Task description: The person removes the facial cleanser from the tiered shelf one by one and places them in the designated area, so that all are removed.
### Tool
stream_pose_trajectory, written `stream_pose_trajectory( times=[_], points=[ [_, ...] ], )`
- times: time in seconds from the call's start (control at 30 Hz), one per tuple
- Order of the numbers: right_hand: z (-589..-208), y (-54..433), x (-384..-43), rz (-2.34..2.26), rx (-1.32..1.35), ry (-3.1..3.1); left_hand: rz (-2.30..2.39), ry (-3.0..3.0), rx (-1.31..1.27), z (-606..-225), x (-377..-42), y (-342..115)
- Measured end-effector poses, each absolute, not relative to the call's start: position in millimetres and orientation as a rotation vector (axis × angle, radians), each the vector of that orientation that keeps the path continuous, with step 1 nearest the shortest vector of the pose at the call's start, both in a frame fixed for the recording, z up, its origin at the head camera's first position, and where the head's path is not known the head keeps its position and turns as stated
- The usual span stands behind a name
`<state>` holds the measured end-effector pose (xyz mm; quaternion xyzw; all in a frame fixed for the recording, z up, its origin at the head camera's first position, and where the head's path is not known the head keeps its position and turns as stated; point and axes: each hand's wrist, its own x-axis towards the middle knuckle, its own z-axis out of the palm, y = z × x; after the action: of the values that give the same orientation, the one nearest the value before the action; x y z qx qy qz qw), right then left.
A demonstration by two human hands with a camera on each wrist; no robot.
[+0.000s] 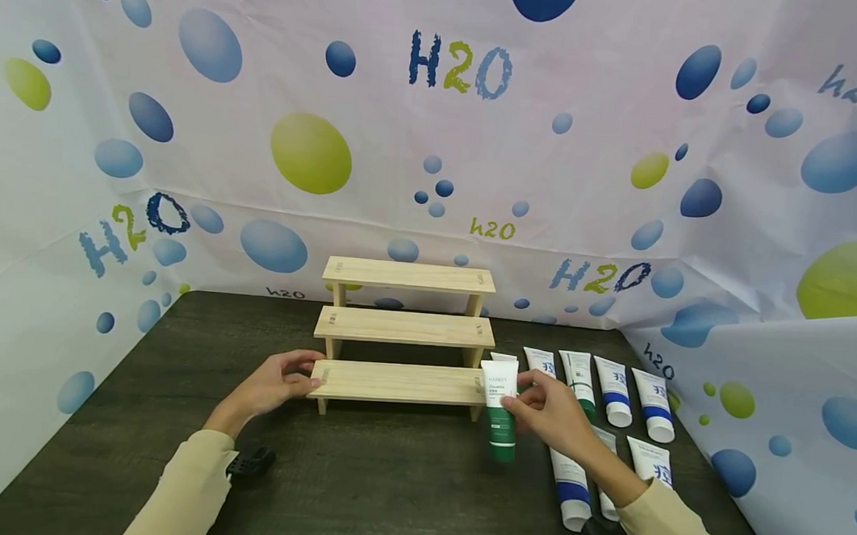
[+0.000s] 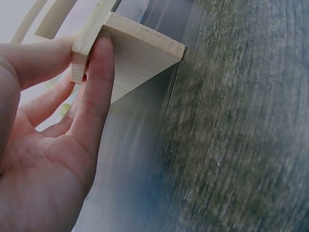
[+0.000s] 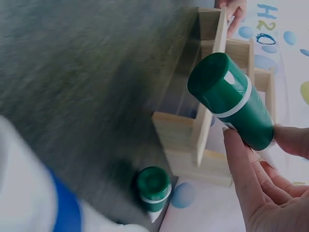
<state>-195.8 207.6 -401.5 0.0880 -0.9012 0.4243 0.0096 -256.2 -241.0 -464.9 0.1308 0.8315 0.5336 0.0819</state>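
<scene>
A three-step wooden display stand [image 1: 400,383] stands on the dark table. My left hand [image 1: 275,387] grips the left end of its lowest step; in the left wrist view the thumb lies on one face of the board [image 2: 91,36] and a finger on the other. My right hand [image 1: 555,415] pinches a white and green squeeze tube [image 1: 501,409] between thumb and fingers, its green cap [image 3: 208,79] pointing down. The tube is in front of the right end of the lowest step and overlaps it in the head view.
Several white tubes with blue bands [image 1: 614,388] lie on the dark wood table [image 1: 359,482] at the right, some partly under my right forearm. Another green-capped tube [image 3: 153,182] lies by the stand. A printed sheet [image 1: 421,122] with coloured dots hangs behind the table.
</scene>
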Motion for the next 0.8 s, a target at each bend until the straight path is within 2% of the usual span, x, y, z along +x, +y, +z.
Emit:
stream_pose_trajectory(
  times=[0.53,0.8],
  points=[
    [-419,229,-181,1.363,0.128,-2.902,1.583,2.505,0.372,-463,-255,-241],
    [-429,229,-178,1.351,0.149,-2.918,1.574,2.500,0.368,-463,-254,-241]
  ],
)
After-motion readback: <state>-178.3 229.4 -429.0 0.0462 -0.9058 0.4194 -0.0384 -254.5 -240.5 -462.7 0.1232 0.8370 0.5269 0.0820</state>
